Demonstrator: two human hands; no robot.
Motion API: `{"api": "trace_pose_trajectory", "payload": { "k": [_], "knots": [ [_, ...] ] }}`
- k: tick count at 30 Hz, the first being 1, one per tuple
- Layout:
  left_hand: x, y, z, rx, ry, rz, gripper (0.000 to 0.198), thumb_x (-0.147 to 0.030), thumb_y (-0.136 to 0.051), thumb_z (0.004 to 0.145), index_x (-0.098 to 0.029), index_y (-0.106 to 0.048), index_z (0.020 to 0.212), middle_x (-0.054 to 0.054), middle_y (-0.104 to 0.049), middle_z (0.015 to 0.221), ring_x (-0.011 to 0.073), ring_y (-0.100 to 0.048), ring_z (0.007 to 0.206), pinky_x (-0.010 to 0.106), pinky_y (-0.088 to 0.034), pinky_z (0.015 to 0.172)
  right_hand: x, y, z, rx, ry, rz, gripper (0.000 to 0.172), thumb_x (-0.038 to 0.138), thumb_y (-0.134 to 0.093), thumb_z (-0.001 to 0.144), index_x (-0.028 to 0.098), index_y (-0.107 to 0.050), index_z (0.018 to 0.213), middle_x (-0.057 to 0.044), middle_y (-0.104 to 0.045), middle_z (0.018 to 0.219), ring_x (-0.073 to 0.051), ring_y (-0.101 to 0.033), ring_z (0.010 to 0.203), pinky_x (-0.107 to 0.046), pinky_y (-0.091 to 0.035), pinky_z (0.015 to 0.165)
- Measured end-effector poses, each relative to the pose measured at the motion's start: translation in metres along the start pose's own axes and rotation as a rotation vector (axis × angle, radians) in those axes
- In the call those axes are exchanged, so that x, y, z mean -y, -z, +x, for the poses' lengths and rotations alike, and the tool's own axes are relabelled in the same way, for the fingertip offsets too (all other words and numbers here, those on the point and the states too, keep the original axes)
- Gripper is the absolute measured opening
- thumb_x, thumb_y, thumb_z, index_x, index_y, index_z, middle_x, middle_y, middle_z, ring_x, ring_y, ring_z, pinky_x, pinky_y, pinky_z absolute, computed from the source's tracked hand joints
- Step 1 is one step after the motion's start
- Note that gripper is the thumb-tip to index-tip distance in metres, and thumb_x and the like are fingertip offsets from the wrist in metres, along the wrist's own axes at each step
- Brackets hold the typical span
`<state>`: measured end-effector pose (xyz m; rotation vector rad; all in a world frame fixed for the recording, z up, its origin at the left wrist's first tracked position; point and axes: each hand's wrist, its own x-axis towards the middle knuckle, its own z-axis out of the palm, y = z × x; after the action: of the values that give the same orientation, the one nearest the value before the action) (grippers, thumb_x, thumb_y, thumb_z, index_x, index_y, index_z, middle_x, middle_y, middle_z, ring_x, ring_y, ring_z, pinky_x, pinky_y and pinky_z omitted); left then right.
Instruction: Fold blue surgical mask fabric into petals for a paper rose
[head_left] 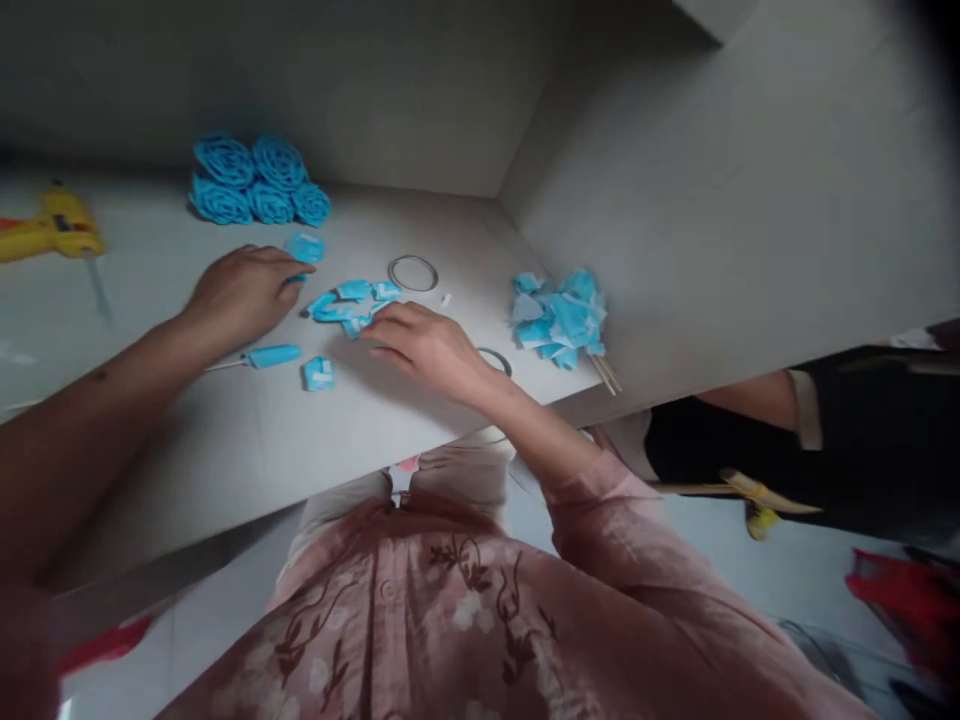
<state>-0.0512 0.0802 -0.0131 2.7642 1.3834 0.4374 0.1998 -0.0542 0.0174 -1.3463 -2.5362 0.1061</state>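
Observation:
My left hand (244, 295) is curled with thumb and forefinger closed on a small blue folded piece, mostly hidden by the fingers. Just beyond it lies another blue piece (306, 247). My right hand (431, 345) reaches over a loose cluster of blue folded pieces (354, 290) with white patches, fingers stretched and thumb apart, fingertips at the cluster's near edge. Whether they touch it is unclear. Nearer me lie a blue-wrapped stick (274, 356) and a single blue piece with a white patch (319, 373).
Several blue crepe-paper roses (259, 180) are stacked at the back. A yellow glue gun (64, 225) lies far left. Metal rings (413, 273) and a blue bunch on sticks (559, 318) are to the right, beside a wall panel (712, 220). Another person's arm (754, 405) shows at right.

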Motion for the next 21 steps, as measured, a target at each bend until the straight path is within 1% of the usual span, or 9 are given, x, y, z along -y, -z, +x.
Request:
{"api": "trace_pose_trajectory", "payload": {
  "k": [2, 3, 5, 8, 11, 13, 16, 18, 21],
  "knots": [
    [0.002, 0.004, -0.008, -0.078, 0.002, -0.105, 0.062, -0.039, -0.031, 0.104, -0.010, -0.071, 0.140, 0.017, -0.070, 0.146, 0.0352, -0.062, 0.134, 0.053, -0.045, 0.120, -0.013, 0.018, -0.032, -0.119, -0.025, -0.007, 0.036, 0.034, -0.042, 0.114, 0.022, -0.072, 0.130, -0.010, -0.072, 0.135, -0.023, -0.063, 0.128, -0.038, -0.051, 0.109],
    [0.002, 0.006, -0.012, -0.112, 0.018, -0.150, 0.062, -0.041, -0.031, 0.104, -0.011, -0.071, 0.140, 0.016, -0.070, 0.146, 0.0353, -0.061, 0.136, 0.054, -0.045, 0.121, -0.023, 0.028, -0.050, -0.185, -0.091, -0.041, 0.036, 0.034, -0.042, 0.113, 0.023, -0.073, 0.128, -0.011, -0.073, 0.134, -0.025, -0.064, 0.127, -0.040, -0.050, 0.110],
    [-0.001, 0.012, -0.018, -0.182, 0.078, -0.221, 0.057, -0.040, -0.036, 0.103, -0.018, -0.072, 0.141, 0.010, -0.071, 0.144, 0.0331, -0.063, 0.133, 0.052, -0.047, 0.120, -0.048, 0.051, -0.084, -0.291, -0.264, -0.144, 0.034, 0.033, -0.046, 0.110, 0.024, -0.075, 0.124, -0.012, -0.074, 0.130, -0.027, -0.065, 0.125, -0.045, -0.049, 0.112],
    [-0.005, 0.017, -0.021, -0.267, 0.152, -0.284, 0.053, -0.030, -0.043, 0.099, -0.036, -0.069, 0.145, -0.003, -0.073, 0.137, 0.0250, -0.065, 0.122, 0.045, -0.048, 0.118, -0.088, 0.083, -0.125, -0.454, -0.540, -0.306, 0.035, 0.029, -0.047, 0.106, 0.022, -0.075, 0.125, -0.012, -0.075, 0.127, -0.029, -0.066, 0.124, -0.048, -0.050, 0.112],
    [-0.003, 0.016, -0.018, -0.293, 0.152, -0.305, 0.058, -0.025, -0.041, 0.097, -0.041, -0.065, 0.148, -0.007, -0.072, 0.134, 0.0228, -0.062, 0.118, 0.043, -0.048, 0.119, -0.110, 0.103, -0.149, -0.448, -0.724, -0.397, 0.035, 0.028, -0.053, 0.101, 0.017, -0.077, 0.124, -0.015, -0.076, 0.123, -0.031, -0.069, 0.116, -0.048, -0.054, 0.105],
    [0.001, 0.011, -0.015, -0.279, 0.142, -0.312, 0.058, -0.024, -0.040, 0.096, -0.037, -0.067, 0.146, -0.004, -0.070, 0.137, 0.0240, -0.060, 0.121, 0.043, -0.048, 0.119, -0.115, 0.104, -0.156, -0.362, -0.796, -0.428, 0.036, 0.033, -0.057, 0.100, 0.016, -0.077, 0.125, -0.017, -0.076, 0.121, -0.033, -0.069, 0.116, -0.048, -0.055, 0.101],
    [0.008, 0.003, -0.012, -0.247, 0.096, -0.319, 0.051, -0.025, -0.045, 0.095, -0.029, -0.071, 0.138, -0.001, -0.061, 0.150, 0.0264, -0.056, 0.130, 0.047, -0.046, 0.122, -0.118, 0.095, -0.155, -0.268, -0.825, -0.476, 0.041, 0.041, -0.064, 0.098, 0.016, -0.075, 0.129, -0.020, -0.074, 0.123, -0.037, -0.065, 0.119, -0.049, -0.055, 0.096],
    [0.010, 0.003, -0.013, -0.244, 0.062, -0.324, 0.046, -0.026, -0.050, 0.096, -0.025, -0.071, 0.137, 0.002, -0.053, 0.159, 0.0287, -0.052, 0.138, 0.052, -0.042, 0.126, -0.123, 0.085, -0.152, -0.263, -0.797, -0.515, 0.044, 0.043, -0.070, 0.094, 0.015, -0.074, 0.128, -0.021, -0.073, 0.123, -0.037, -0.062, 0.118, -0.050, -0.054, 0.094],
    [0.008, 0.012, -0.021, -0.288, 0.092, -0.311, 0.042, -0.026, -0.053, 0.099, -0.020, -0.069, 0.138, 0.006, -0.048, 0.164, 0.0297, -0.049, 0.144, 0.056, -0.037, 0.128, -0.138, 0.073, -0.147, -0.271, -0.715, -0.535, 0.043, 0.038, -0.081, 0.086, 0.013, -0.075, 0.120, -0.025, -0.071, 0.123, -0.037, -0.059, 0.115, -0.051, -0.049, 0.096]
  ]
}}
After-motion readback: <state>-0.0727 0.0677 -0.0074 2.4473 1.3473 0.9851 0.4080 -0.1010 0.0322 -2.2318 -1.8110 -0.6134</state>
